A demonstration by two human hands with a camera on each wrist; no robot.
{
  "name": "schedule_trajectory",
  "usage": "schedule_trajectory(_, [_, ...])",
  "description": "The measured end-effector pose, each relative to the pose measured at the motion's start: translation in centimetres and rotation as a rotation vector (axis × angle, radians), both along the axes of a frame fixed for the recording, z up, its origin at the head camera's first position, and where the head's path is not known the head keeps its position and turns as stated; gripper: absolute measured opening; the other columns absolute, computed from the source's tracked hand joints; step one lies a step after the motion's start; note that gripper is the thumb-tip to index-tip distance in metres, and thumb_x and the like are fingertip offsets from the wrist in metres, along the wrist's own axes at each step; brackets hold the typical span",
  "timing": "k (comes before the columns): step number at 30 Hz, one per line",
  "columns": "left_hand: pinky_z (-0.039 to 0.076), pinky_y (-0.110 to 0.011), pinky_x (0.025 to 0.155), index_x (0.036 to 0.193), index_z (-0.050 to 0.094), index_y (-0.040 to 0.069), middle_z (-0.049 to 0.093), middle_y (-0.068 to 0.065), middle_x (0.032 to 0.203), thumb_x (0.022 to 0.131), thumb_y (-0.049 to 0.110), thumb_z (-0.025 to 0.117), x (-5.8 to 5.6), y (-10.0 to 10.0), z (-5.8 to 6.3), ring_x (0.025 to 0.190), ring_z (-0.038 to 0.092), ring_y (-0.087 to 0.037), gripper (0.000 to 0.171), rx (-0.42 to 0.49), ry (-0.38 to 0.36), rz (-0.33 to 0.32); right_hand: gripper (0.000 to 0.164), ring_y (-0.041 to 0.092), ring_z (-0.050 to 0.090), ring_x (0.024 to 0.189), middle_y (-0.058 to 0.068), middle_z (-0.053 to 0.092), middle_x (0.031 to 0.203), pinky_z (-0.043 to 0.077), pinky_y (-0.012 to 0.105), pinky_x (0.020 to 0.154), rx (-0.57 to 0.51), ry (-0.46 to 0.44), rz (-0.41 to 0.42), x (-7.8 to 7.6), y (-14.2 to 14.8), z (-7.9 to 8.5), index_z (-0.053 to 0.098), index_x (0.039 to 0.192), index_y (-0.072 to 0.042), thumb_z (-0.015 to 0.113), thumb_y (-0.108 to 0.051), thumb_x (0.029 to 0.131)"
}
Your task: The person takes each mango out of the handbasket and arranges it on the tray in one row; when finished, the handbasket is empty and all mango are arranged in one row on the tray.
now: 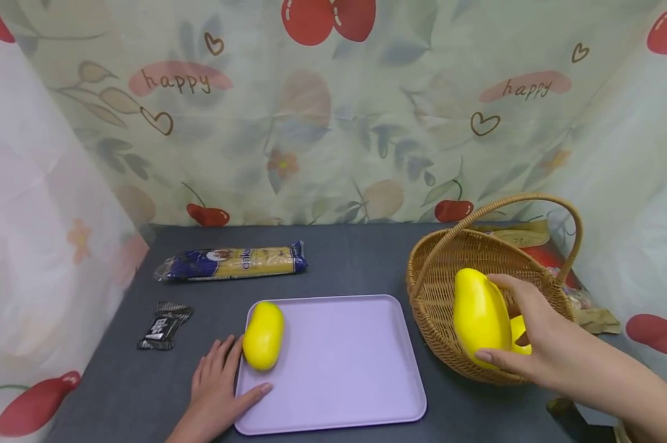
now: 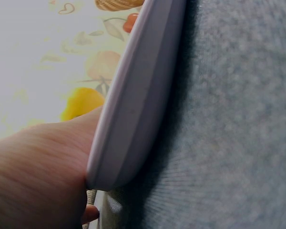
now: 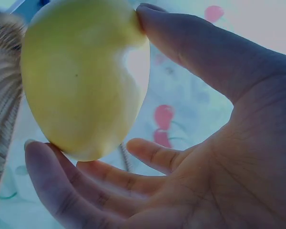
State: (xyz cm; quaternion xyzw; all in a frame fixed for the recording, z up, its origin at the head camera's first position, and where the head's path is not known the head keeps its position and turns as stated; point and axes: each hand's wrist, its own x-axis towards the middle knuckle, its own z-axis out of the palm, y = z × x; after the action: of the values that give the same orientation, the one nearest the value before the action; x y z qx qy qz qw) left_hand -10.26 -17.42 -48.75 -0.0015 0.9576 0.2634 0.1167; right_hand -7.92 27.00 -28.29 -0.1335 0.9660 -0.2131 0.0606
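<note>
My right hand [image 1: 538, 329] holds a yellow mango [image 1: 480, 317] between thumb and fingers, over the wicker basket [image 1: 430, 258]. In the right wrist view the mango [image 3: 86, 81] sits between the thumb and the fingertips, away from the palm. Part of another yellow fruit [image 1: 519, 335] shows in the basket behind it, mostly hidden by the hand. On the left, my left hand [image 1: 217, 381] rests at the near left edge of the lilac tray [image 1: 333, 363], thumb over its rim and fingers extended along the side. A second mango [image 1: 264, 335] lies on the tray's left side, near those fingertips.
A pasta packet [image 1: 234, 263] lies at the back left of the dark table, with a small black wrapped snack [image 1: 165, 325] in front of it. Behind the basket, brown and red packages [image 1: 524, 237] are partly hidden. Patterned curtains [image 1: 339, 123] enclose the back and sides.
</note>
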Motion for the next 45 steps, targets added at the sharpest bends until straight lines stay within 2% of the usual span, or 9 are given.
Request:
schedule_trajectory(4, [0.003,-0.070,0.108,0.149,0.027,0.000,0.017,-0.027,0.153,0.070,0.075,0.063,0.0,-0.1,0.0,0.141,0.006,-0.048,0.115,-0.001,0.003,0.002,0.097,0.015,0.057,0.095,0.012,0.035,0.135,0.053,0.022,0.066,-0.003,0.099,0.075,1.2,-1.6,0.0,0.019,0.145,-0.012,0.074,-0.053,0.077])
schedule_trajectory(8, [0.003,-0.070,0.108,0.149,0.027,0.001,0.018,-0.026,0.154,0.070,0.075,0.063,0.0,-0.1,-0.1,0.142,0.006,-0.047,0.114,0.006,0.014,0.000,0.088,0.006,0.057,0.096,0.001,0.038,0.134,0.053,0.021,0.072,-0.041,0.083,0.146,2.0,-3.8,-0.1,0.021,0.144,-0.022,0.066,-0.060,0.079])
schedule_trajectory(15, [0.004,-0.069,0.109,0.149,0.029,0.001,0.017,-0.025,0.154,0.069,0.076,0.063,0.1,0.0,-0.5,0.142,0.006,-0.047,0.115,0.005,0.017,0.001,0.082,0.002,0.049,0.107,-0.009,0.035,0.138,0.052,0.025,0.084,-0.045,0.007,0.199,1.6,-7.3,-0.7,0.024,0.143,-0.024,0.059,-0.066,0.081])
schedule_trajectory(19, [0.004,-0.069,0.109,0.149,0.028,0.001,0.017,-0.024,0.155,0.069,0.076,0.063,0.1,0.0,-0.6,0.142,0.006,-0.046,0.115,0.006,0.020,0.003,0.081,0.007,0.045,0.115,-0.005,0.037,0.139,0.050,0.032,0.091,-0.062,-0.012,0.250,0.7,-9.1,-2.1,0.028,0.142,-0.021,0.059,-0.066,0.082])
schedule_trajectory(22, [0.004,-0.069,0.109,0.149,0.029,0.002,0.017,-0.024,0.155,0.069,0.076,0.064,0.1,-0.1,-0.6,0.142,0.007,-0.046,0.114,0.005,0.027,0.001,0.080,0.008,0.049,0.110,0.000,0.040,0.137,0.050,0.032,0.090,-0.085,-0.005,0.297,-0.3,-10.5,-3.6,0.030,0.141,-0.016,0.062,-0.062,0.083])
schedule_trajectory(26, [0.004,-0.069,0.109,0.149,0.028,0.002,0.017,-0.024,0.155,0.070,0.076,0.063,0.1,-0.1,-0.6,0.142,0.007,-0.046,0.114,0.002,0.031,-0.002,0.080,0.008,0.052,0.101,0.004,0.042,0.135,0.050,0.029,0.087,-0.112,-0.011,0.315,-1.8,-12.2,-5.7,0.032,0.141,-0.010,0.069,-0.052,0.083])
schedule_trajectory(36, [0.003,-0.069,0.109,0.150,0.027,0.002,0.016,-0.024,0.155,0.069,0.077,0.062,0.0,-0.2,-0.5,0.142,0.005,-0.046,0.116,-0.004,0.011,0.015,0.086,0.017,0.051,0.112,0.012,0.038,0.141,0.047,0.036,0.096,-0.205,-0.114,0.330,-6.5,-16.3,-10.9,0.029,0.144,-0.007,0.072,-0.048,0.082])
schedule_trajectory(39, [0.002,-0.068,0.110,0.150,0.028,0.002,0.016,-0.024,0.155,0.068,0.078,0.062,-0.1,-0.2,-0.4,0.142,0.005,-0.045,0.116,-0.007,0.010,0.019,0.086,0.018,0.049,0.116,0.013,0.039,0.141,0.045,0.038,0.099,-0.199,-0.119,0.322,-7.3,-17.4,-11.8,0.030,0.145,-0.007,0.073,-0.046,0.082])
schedule_trajectory(45, [0.002,-0.068,0.110,0.150,0.028,0.002,0.016,-0.024,0.155,0.068,0.079,0.062,-0.1,0.0,-0.4,0.142,0.005,-0.045,0.116,-0.004,0.004,0.023,0.085,0.020,0.051,0.110,0.016,0.042,0.137,0.046,0.038,0.095,-0.191,-0.118,0.290,-8.3,-18.6,-13.2,0.033,0.144,-0.007,0.073,-0.047,0.080])
